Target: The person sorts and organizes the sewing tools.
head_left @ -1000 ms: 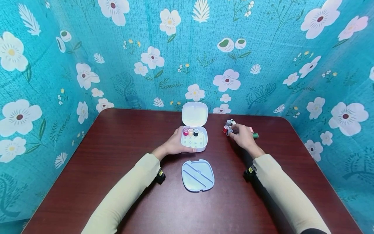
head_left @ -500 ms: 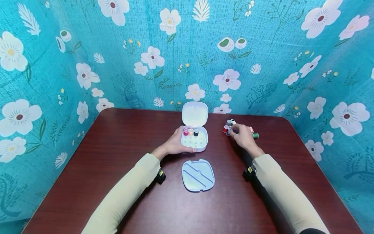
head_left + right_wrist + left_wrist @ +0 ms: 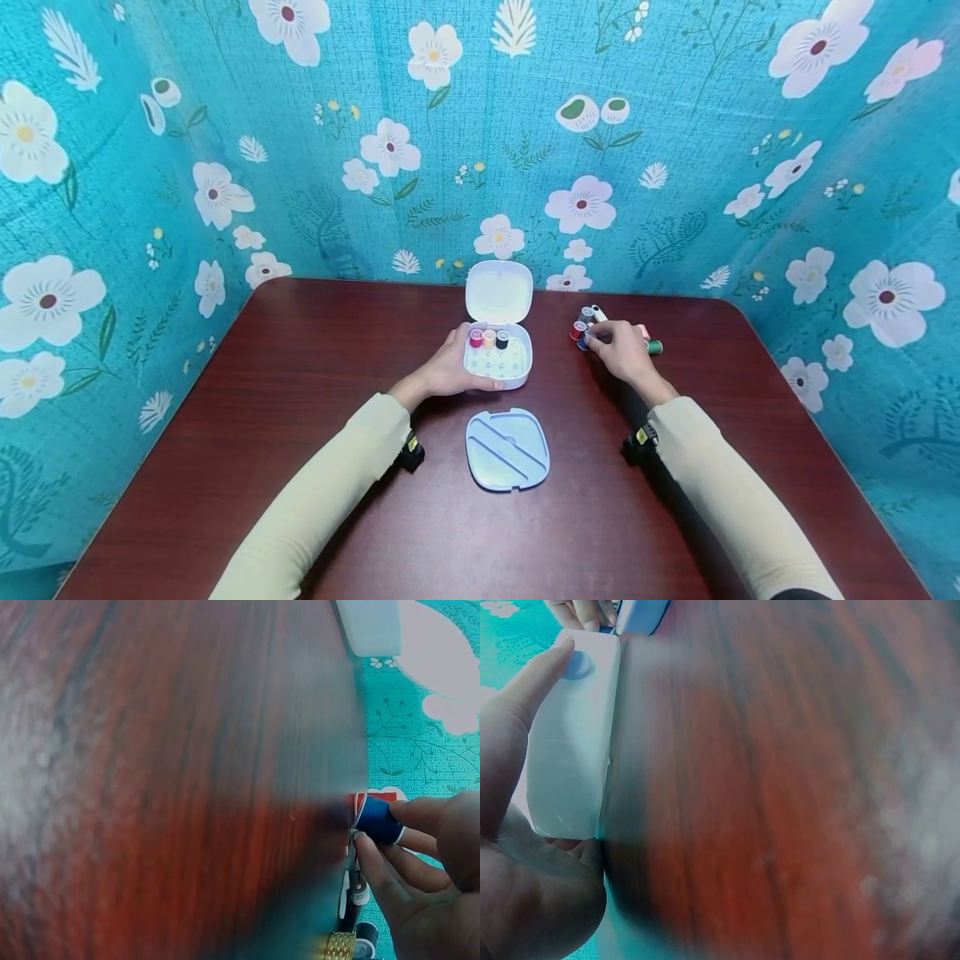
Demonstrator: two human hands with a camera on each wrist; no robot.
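Note:
My left hand (image 3: 448, 367) grips the left side of a white sewing box (image 3: 517, 382), its thumb along the front wall; in the left wrist view the thumb lies across the box wall (image 3: 574, 750). The box's lid (image 3: 498, 292) stands up at the back. Inside, a pink spool (image 3: 476, 338), a peach spool (image 3: 489, 339) and a black spool (image 3: 502, 340) stand in the back row over a pegged insert. At the right, my right hand (image 3: 626, 350) pinches a blue thread spool (image 3: 379, 820) between thumb and fingers, close to a red spool (image 3: 577, 331).
A grey spool (image 3: 586, 314) and a small white item (image 3: 598, 313) lie behind the red spool. Right of my right hand is a green spool (image 3: 655, 347). A light-blue tray (image 3: 507, 450) lies in front of the box. A gold thimble (image 3: 340, 947) shows in the right wrist view.
The blue spool at my right fingertips has tilted and now shows more of its blue side. My left hand and the box have stayed in place.

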